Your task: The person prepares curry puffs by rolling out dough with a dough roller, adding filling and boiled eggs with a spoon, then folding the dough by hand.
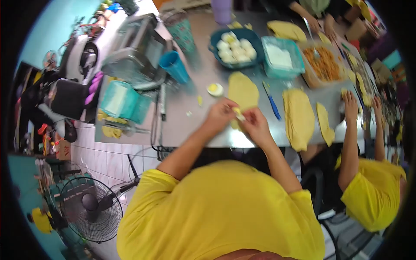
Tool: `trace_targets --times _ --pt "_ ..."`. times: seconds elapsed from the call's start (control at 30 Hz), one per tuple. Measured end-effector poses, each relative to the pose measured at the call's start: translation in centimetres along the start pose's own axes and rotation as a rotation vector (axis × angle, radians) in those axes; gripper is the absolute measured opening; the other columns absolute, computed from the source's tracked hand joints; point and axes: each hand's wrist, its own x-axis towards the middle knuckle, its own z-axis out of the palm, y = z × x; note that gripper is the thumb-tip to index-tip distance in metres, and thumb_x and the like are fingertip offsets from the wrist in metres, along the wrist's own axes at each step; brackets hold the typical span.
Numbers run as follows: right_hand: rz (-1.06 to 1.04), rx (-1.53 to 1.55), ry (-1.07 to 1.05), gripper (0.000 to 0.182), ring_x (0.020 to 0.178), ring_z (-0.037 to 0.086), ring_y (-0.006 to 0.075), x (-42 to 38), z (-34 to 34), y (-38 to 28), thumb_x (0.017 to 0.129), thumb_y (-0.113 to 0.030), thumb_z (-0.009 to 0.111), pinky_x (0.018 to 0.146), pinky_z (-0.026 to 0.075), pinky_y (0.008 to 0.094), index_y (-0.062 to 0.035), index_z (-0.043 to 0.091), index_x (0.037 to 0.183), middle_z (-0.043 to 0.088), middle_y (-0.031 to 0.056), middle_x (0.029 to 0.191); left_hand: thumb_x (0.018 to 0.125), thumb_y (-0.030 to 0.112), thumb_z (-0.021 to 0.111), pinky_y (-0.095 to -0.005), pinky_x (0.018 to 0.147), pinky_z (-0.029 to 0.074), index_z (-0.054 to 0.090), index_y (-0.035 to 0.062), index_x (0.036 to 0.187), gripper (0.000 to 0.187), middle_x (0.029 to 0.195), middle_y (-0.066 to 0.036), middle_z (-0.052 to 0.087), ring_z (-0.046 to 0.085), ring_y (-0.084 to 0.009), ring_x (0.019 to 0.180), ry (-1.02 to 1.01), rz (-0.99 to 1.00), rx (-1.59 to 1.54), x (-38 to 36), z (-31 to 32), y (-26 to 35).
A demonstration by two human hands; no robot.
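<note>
A small piece of egg (238, 113) is pinched between my left hand (222, 113) and my right hand (255, 125), whose fingers are closed and nearly touching. Both hands are over the near end of a flat, oval sheet of yellow dough (243, 90). A cut egg half (215, 89) with its yolk up lies left of the dough. On the right is a knife with a blue handle (274, 107). Behind the dough, a dark bowl (213, 48) holds several peeled eggs (236, 52).
A turquoise container (296, 65) and a tub of orange shredded filling (323, 64) stand behind right. Folded dough (299, 119) lies right. A blue cup (174, 67) and a glass-sided machine (134, 56) are left. Co-workers' hands (350, 104) are at the right and back.
</note>
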Motion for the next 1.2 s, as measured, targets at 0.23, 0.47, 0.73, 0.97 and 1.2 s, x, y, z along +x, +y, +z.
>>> trace_targets --times 0.23,0.47,0.73,0.97,1.2 --pt "-0.279 -0.514 0.08 0.011 0.064 0.057 0.0248 0.1 -1.3 0.3 0.078 0.001 0.059 0.059 0.046 0.0321 0.0006 0.06 0.089 0.057 0.0129 0.077 0.081 0.0 0.063 -0.0227 0.068 0.048 0.058 0.0018 0.102 0.022 0.085 -0.003 0.06 0.058 -0.0084 0.072 0.02 -0.076 0.183 0.5 1.9 -1.2" --pt "-0.575 -0.688 0.134 0.015 0.081 0.056 0.0306 -0.5 -0.9 0.2 0.076 0.006 0.059 0.069 0.047 0.0383 0.0023 0.058 0.09 0.052 0.0138 0.087 0.082 0.001 0.06 -0.0275 0.065 0.048 0.061 -0.0023 0.103 0.022 0.094 -0.011 0.054 0.06 -0.0194 0.072 0.005 0.137 0.593 0.2 2.5 0.6" --pt "-0.594 -0.794 0.178 0.015 0.083 0.049 0.0341 0.1 -1.2 1.0 0.072 0.002 0.059 0.072 0.044 0.0419 -0.0016 0.053 0.084 0.048 0.0141 0.088 0.067 0.003 0.061 -0.0399 0.086 0.042 0.057 0.0022 0.11 0.043 0.108 -0.015 0.052 0.048 -0.036 0.099 -0.211 0.245 0.88 -0.4 1.8 1.8" --pt "-0.427 -0.466 0.227 0.021 0.083 0.055 0.0289 0.0 -3.4 -0.1 0.075 0.001 0.061 0.07 0.047 0.0335 -0.001 0.058 0.096 0.055 0.014 0.093 0.073 0.003 0.062 -0.0421 0.083 0.043 0.058 -0.0004 0.106 0.033 0.101 -0.017 0.053 0.051 -0.0352 0.094 -0.116 0.366 0.94 -0.2 2.3 0.4" --pt "-0.478 -0.7 0.945 0.032 0.071 0.052 0.0206 1.4 -14.3 -7.1 0.076 -0.006 0.067 0.064 0.044 0.0309 -0.0035 0.057 0.107 0.052 0.008 0.084 0.073 0.01 0.064 -0.0429 0.086 0.04 0.055 0.0003 0.111 0.041 0.104 -0.017 0.051 0.049 -0.0346 0.098 -0.057 0.354 0.902 -0.6 3.3 1.3"
